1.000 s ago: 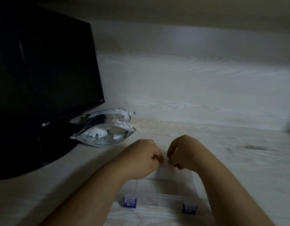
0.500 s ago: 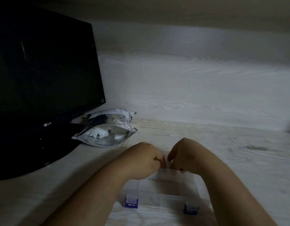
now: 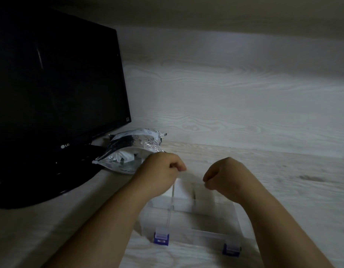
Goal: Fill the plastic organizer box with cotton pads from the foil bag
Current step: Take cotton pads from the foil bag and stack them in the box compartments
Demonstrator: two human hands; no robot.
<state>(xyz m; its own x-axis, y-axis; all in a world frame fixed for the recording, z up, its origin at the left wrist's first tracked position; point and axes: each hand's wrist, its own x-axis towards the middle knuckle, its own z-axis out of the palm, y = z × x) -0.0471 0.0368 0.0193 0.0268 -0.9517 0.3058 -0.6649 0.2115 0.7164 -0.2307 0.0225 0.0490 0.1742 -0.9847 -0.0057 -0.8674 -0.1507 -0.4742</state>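
Both the left hand (image 3: pixel 157 171) and the right hand (image 3: pixel 225 176) are held, fingers curled, above the clear plastic organizer box (image 3: pixel 206 223); whether anything is pinched cannot be told. The foil bag (image 3: pixel 128 149) is found just behind the left hand, its length running leftward. Earlier nearly touching, the hands are now parted.

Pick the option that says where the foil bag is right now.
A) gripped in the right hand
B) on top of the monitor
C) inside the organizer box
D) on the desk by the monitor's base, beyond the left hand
D: the foil bag lies on the desk against the base of the monitor, just past the left hand and not in the organizer box.
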